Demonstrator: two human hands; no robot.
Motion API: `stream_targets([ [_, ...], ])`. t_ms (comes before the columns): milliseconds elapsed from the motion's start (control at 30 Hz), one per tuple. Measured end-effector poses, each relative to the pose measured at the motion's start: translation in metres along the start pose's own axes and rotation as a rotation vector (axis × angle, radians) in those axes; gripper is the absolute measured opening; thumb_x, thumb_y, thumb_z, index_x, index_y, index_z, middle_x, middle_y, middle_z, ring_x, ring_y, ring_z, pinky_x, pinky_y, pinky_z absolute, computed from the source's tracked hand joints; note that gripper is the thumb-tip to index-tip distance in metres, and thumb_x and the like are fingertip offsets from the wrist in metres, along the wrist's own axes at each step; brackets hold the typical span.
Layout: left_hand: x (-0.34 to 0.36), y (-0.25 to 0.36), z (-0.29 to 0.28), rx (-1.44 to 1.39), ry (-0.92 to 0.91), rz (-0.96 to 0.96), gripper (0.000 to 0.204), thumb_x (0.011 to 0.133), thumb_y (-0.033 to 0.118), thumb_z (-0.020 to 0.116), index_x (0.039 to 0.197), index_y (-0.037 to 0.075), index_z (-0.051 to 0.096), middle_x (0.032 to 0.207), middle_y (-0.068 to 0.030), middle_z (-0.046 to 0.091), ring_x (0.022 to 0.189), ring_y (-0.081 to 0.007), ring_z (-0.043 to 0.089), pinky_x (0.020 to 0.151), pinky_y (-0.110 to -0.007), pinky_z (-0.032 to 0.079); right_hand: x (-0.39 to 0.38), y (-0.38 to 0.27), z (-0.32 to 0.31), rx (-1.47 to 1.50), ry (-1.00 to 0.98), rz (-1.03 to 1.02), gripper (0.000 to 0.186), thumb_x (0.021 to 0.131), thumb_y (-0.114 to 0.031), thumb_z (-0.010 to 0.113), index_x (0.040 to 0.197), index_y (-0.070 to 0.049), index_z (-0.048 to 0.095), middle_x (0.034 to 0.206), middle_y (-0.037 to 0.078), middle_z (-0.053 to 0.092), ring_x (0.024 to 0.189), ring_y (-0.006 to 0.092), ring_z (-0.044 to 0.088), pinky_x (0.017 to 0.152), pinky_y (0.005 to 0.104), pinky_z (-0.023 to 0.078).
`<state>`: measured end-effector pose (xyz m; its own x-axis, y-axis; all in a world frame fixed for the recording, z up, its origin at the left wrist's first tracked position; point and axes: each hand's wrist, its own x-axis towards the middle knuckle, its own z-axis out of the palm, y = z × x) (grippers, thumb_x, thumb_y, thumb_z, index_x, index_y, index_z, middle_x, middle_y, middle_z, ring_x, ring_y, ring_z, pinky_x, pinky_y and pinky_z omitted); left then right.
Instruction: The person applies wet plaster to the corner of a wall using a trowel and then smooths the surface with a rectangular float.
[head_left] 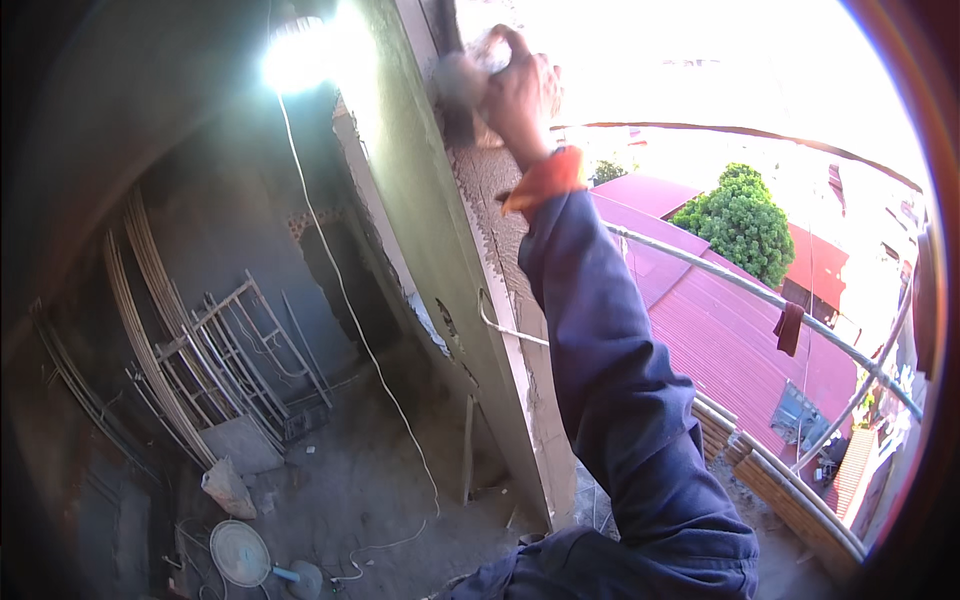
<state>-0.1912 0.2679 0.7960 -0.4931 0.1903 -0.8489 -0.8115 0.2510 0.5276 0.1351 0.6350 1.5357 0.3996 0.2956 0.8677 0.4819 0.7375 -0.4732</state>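
My right hand (pixel 520 95) is raised at the top centre in a dark blue sleeve with an orange band at the wrist. Its fingers curl round a blurred greyish object (pixel 462 85), too unclear to name, against the edge of a plastered column (pixel 500 210). The column has a smooth greenish face, rough mortar along its right side and chipped patches lower down. A pale bent cord or wire (pixel 510 330) crosses it below my arm. My left hand is out of view.
Left, below, metal frames (pixel 245 340) and long pipes (pixel 150 340) lean on a wall near a sack (pixel 225 485), a round lid (pixel 240 550) and a white cable (pixel 380 380). A bright lamp (pixel 295 55) hangs above. Right, a railing (pixel 730 270) overlooks red roofs and a tree (pixel 740 220).
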Motion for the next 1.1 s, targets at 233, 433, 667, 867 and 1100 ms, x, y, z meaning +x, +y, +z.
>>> stream_targets([
  [233, 0.023, -0.009, -0.040, -0.017, 0.075, 0.016, 0.040, 0.098, 0.049, 0.050, 0.091, 0.009, 0.051, 0.065, -0.0028, 0.047, 0.053, -0.0191, 0.048, 0.050, -0.039, 0.046, -0.168, 0.000, -0.022, 0.076, 0.015, -0.262, 0.066, 0.071, -0.047, 0.080, 0.125, -0.014, 0.064, 0.102, 0.015, 0.054, 0.103, 0.0330, 0.050, 0.092, 0.0484, 0.037],
  [433, 0.036, -0.034, -0.068, -0.007, 0.111, 0.012, 0.040, 0.098, 0.049, 0.050, 0.091, 0.009, 0.051, 0.065, -0.0026, 0.047, 0.053, -0.0189, 0.048, 0.049, -0.038, 0.046, -0.016, 0.011, -0.026, 0.136, -0.097, -0.056, 0.063, 0.081, -0.042, 0.076, 0.132, -0.010, 0.054, 0.113, 0.029, 0.066, 0.113, 0.0435, 0.060, 0.096, 0.0505, 0.046],
  [667, 0.054, -0.056, -0.095, -0.003, 0.146, 0.011, 0.040, 0.098, 0.049, 0.050, 0.091, 0.010, 0.050, 0.065, -0.0024, 0.047, 0.053, -0.0187, 0.048, 0.049, -0.038, 0.046, -0.146, 0.014, -0.021, -0.149, 0.041, -0.348, 0.065, 0.077, -0.037, 0.074, 0.132, -0.008, 0.054, 0.104, 0.024, 0.067, 0.101, 0.0435, 0.061, 0.095, 0.0477, 0.043],
  [867, 0.048, -0.043, -0.062, 0.002, 0.158, -0.030, 0.038, 0.099, 0.048, 0.049, 0.092, 0.011, 0.050, 0.066, -0.0012, 0.047, 0.050, -0.0172, 0.044, 0.049, -0.038, 0.044, -0.254, 0.086, -0.106, 0.014, -0.199, -0.281, 0.076, 0.074, -0.041, 0.081, 0.135, -0.006, 0.052, 0.117, 0.019, 0.057, 0.105, 0.0330, 0.054, 0.092, 0.0469, 0.044],
  [1100, 0.067, -0.035, -0.056, 0.103, 0.061, -0.086, 0.035, 0.095, 0.050, 0.050, 0.093, 0.015, 0.050, 0.066, -0.0024, 0.044, 0.055, -0.0216, 0.043, 0.062, -0.045, 0.046, -0.295, 0.163, -0.155, 0.006, -0.146, 0.244, 0.079, 0.081, -0.038, 0.081, 0.141, -0.001, 0.045, 0.128, 0.019, 0.056, 0.120, 0.0281, 0.053, 0.101, 0.0448, 0.043],
])
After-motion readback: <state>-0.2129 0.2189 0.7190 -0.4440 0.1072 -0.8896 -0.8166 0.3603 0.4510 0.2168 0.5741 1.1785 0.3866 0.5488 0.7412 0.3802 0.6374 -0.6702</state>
